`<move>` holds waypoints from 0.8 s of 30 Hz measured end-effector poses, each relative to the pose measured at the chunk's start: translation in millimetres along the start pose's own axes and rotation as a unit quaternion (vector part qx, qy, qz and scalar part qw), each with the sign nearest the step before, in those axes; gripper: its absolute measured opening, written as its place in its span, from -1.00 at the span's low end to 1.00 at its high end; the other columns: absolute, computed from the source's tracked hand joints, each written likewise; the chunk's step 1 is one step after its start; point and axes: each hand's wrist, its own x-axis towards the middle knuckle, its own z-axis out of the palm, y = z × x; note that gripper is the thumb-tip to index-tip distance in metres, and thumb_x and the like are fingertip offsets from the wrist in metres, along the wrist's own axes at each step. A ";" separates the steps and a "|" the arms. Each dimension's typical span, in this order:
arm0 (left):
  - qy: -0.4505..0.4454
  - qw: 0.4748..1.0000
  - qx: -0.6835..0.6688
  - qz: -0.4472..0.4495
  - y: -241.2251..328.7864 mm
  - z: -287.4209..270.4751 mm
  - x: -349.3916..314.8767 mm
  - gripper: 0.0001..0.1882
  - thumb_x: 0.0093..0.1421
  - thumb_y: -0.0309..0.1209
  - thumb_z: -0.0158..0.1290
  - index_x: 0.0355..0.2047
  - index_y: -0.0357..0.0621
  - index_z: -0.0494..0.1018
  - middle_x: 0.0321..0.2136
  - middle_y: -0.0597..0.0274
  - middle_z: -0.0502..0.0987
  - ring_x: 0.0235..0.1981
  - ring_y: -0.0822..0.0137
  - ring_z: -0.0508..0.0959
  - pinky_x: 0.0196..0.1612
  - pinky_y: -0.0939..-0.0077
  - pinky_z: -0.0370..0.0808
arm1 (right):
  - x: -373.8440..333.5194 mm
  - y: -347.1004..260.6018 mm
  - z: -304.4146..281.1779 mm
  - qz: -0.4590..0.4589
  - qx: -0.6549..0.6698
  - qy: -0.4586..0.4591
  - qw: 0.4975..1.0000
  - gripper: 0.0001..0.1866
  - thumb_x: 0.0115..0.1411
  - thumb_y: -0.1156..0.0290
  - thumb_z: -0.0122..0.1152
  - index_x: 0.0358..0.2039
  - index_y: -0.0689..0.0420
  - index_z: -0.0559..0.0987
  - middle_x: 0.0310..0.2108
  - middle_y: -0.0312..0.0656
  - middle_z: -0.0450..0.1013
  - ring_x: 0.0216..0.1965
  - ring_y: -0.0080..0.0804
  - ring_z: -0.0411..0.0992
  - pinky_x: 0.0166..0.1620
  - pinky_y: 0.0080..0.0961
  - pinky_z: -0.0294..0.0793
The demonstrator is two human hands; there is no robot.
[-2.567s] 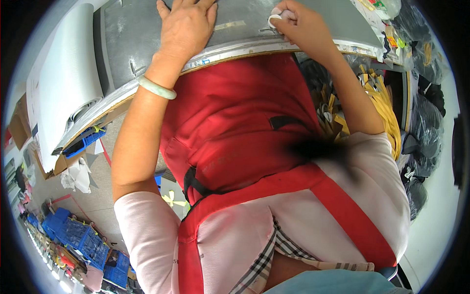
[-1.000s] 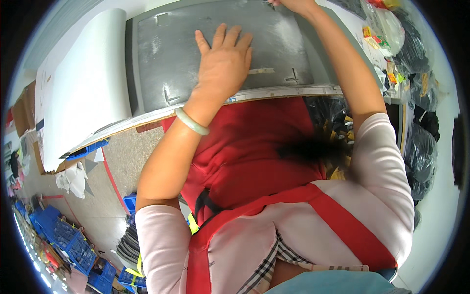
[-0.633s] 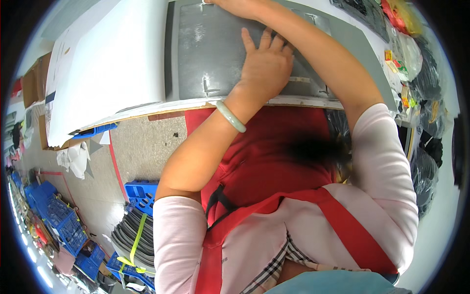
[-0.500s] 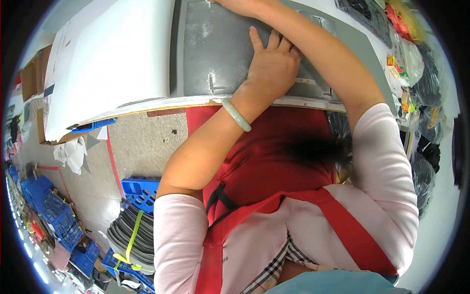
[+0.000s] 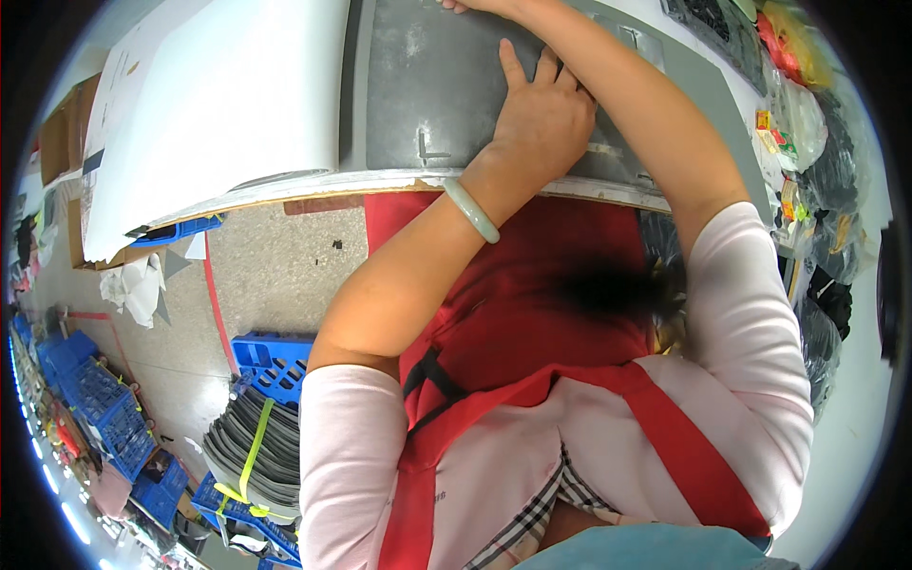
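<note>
- My left hand lies flat, fingers spread wide, on the grey sheet.
- The sheet lies on the counter, beside a white sheet.
- My right hand is mostly out of view; I cannot tell its grip.

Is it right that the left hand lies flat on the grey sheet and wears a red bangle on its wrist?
Not quite. In the head view the left hand does lie flat on the grey sheet, but the bangle on its wrist is pale green, not red. The red thing below it is the apron.
</note>
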 end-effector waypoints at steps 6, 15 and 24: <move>0.065 0.995 -0.078 0.002 -1.9 0.5 0.2 -0.64 0.33 -0.27 0.03 0.03 -0.19 0.58 0.24 -0.01 0.36 0.34 -0.10 0.27 0.24 -0.75 0.02 | -10.0 -4.3 -12.5 0.009 0.015 -0.097 0.995 -0.86 0.22 0.49 0.16 -0.39 0.32 0.53 -0.55 -0.09 0.56 -0.58 -0.41 0.54 -0.54 -0.47 0.56; 0.143 0.985 -0.088 0.022 -1.3 10.9 -2.3 -0.60 0.29 -0.19 -0.01 0.06 -0.04 0.54 0.00 0.07 0.55 0.11 -0.15 0.49 0.14 -0.09 0.39 | -160.1 -56.3 4.2 -0.095 -0.079 -0.106 0.987 -0.86 0.11 0.42 0.22 -0.37 0.23 0.55 -0.53 -0.13 0.59 -0.58 -0.27 0.52 -0.46 -0.36 0.53; 0.029 0.998 -0.052 0.017 -3.8 6.8 1.6 -0.54 0.33 -0.10 -0.06 0.10 -0.09 0.51 0.24 -0.01 0.41 0.34 -0.10 0.33 0.29 -0.62 0.06 | -176.2 -84.0 22.8 -0.067 -0.290 -0.115 0.948 -0.78 0.07 0.30 0.18 -0.31 0.12 0.61 -0.36 -0.01 0.63 -0.24 -0.04 0.57 -0.03 -0.08 0.47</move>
